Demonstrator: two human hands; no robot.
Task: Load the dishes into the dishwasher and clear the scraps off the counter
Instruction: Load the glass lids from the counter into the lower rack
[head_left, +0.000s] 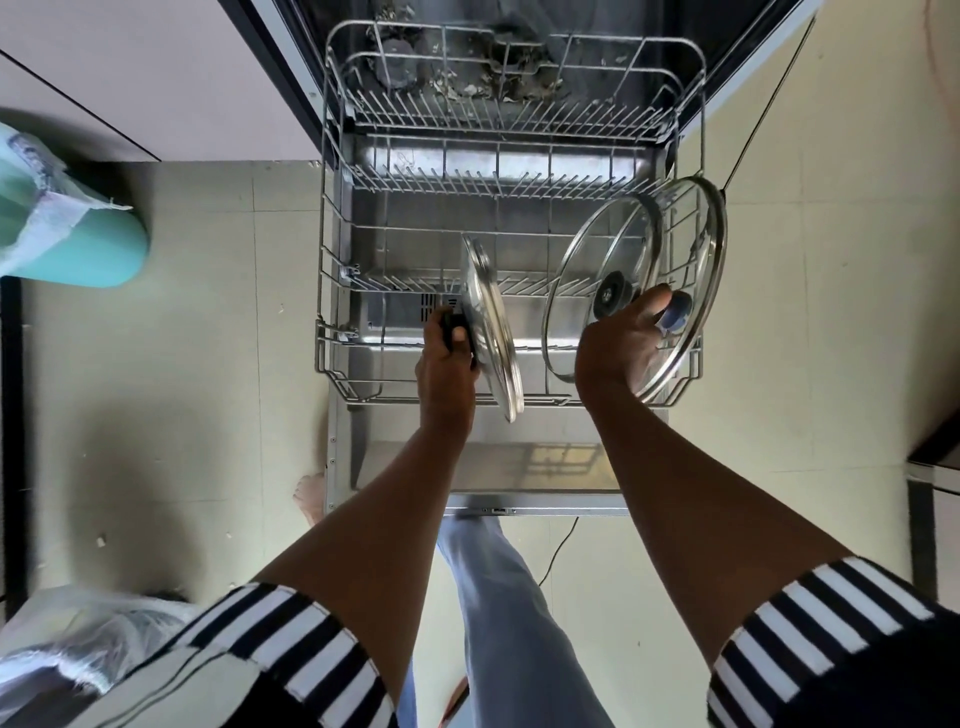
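Observation:
The dishwasher's lower wire rack (332, 249) is pulled out over the open door (488, 467). My left hand (447, 358) grips the black knob of a steel-rimmed lid (493, 338), held on edge over the rack's front middle. My right hand (618, 348) holds two glass lids together at the rack's front right: a smaller one (592, 260) with a black knob and a larger one (701, 249) with a blue knob. Both are tilted nearly upright.
A mint-green bin (78, 254) with a plastic liner stands on the tiled floor to the left. A plastic bag (78, 639) lies at lower left. A thin black cable (558, 551) runs across the floor by my leg. A dark cabinet edge (935, 467) stands right.

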